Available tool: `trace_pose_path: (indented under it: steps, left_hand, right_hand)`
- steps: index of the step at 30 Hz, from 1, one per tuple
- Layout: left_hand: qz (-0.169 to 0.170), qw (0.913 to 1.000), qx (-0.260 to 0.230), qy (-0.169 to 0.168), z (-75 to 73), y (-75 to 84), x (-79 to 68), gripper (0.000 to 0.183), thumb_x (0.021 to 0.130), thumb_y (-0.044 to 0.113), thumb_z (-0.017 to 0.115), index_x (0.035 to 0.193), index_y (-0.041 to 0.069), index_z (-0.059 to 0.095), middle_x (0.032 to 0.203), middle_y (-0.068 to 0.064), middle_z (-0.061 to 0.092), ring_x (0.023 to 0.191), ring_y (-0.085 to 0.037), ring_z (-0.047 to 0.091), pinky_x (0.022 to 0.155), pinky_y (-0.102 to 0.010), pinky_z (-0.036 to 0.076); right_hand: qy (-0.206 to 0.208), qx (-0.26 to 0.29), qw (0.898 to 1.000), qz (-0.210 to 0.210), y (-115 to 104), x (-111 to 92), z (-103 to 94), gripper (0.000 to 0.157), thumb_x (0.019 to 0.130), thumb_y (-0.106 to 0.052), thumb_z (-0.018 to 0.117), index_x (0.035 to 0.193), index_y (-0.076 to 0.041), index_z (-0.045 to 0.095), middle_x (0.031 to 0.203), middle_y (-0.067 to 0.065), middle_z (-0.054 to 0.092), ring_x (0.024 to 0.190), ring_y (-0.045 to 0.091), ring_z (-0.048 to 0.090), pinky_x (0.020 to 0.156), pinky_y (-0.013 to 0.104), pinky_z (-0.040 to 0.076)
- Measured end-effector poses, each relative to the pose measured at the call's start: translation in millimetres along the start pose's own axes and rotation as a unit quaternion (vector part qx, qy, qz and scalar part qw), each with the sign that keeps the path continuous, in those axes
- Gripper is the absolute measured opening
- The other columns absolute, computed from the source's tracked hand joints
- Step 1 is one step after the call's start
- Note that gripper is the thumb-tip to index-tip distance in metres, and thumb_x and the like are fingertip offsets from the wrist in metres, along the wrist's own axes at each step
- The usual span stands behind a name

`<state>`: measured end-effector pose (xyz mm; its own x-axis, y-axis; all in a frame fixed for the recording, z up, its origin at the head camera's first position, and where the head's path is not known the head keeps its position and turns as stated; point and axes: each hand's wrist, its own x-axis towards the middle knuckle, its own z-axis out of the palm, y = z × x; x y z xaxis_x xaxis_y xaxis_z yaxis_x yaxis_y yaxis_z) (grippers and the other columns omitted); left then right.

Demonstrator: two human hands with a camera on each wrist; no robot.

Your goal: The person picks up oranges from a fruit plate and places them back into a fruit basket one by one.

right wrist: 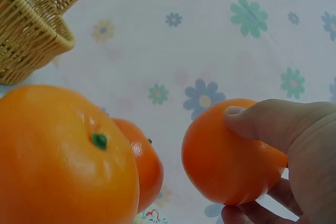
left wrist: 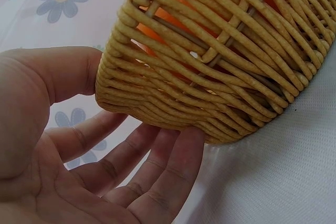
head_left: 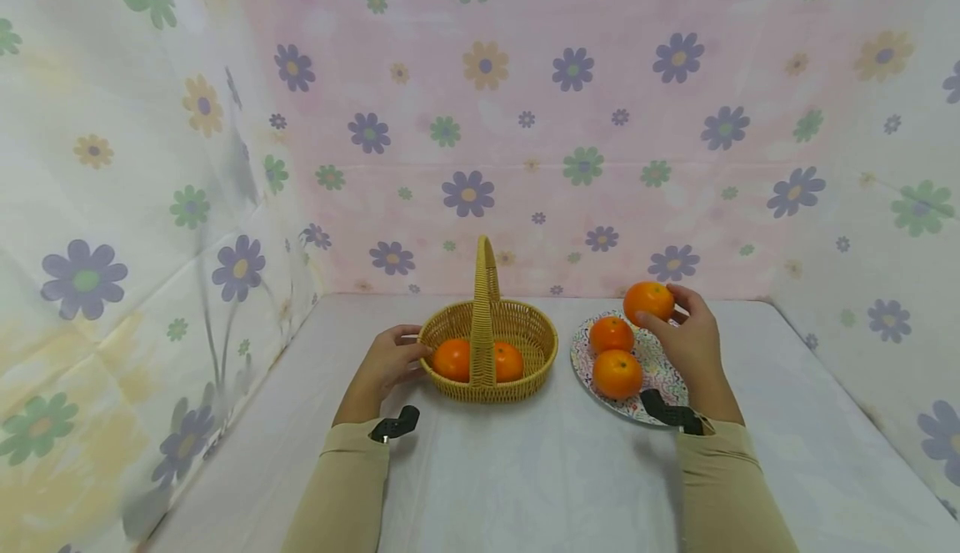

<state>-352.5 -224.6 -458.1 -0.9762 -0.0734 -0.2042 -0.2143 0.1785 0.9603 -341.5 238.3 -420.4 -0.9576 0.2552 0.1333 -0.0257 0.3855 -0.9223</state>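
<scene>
In the head view a yellow wicker basket [head_left: 536, 369] with a tall handle stands on the table with two oranges in it, one [head_left: 452, 359] left of the handle and one [head_left: 508, 362] partly behind it. My left hand [head_left: 390, 361] grips the basket's left end, thumb at the rim and fingers [left wrist: 170, 174] against the woven side. With thumb and fingers my right hand [head_left: 693, 344] holds an orange [head_left: 648, 304] over the back of a round patterned plate [head_left: 656, 365]. Two more oranges, a rear one [head_left: 611, 335] and a front one [head_left: 617, 374], lie on that plate.
A white cloth covers the table [head_left: 510, 470]. Flowered cloth walls enclose it at the back [head_left: 525, 144] and on both sides. A black wrist mount [head_left: 395, 424] sits on my left sleeve and another black mount [head_left: 667, 411] on my right.
</scene>
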Motion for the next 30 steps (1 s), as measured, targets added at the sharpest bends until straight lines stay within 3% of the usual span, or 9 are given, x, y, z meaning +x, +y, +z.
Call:
trace_pose_path:
  steps: [16,30]
  left_hand:
    - [-0.002,1.0000,-0.008,-0.002,-1.2,3.0,-0.9,0.056,0.090,0.011,0.074,0.143,0.009,0.055,0.142,-0.020,0.055,0.117,-0.033,0.067,0.098,-0.047,0.060]
    - [0.002,1.0000,-0.009,0.002,-1.3,-1.5,0.6,0.056,0.090,0.011,0.074,0.142,0.009,0.056,0.142,-0.020,0.056,0.115,-0.031,0.067,0.095,-0.046,0.062]
  right_hand:
    - [-0.027,-0.003,0.999,-0.043,-29.3,-10.8,9.8,0.085,0.093,-0.041,0.077,0.161,-0.017,0.033,0.165,0.014,0.036,0.145,0.042,0.044,0.111,0.058,0.048]
    - [-0.068,-0.008,0.998,-0.016,-41.3,-13.0,28.3,0.086,0.089,-0.042,0.080,0.160,-0.023,0.034,0.165,0.010,0.037,0.146,0.040,0.044,0.111,0.059,0.048]
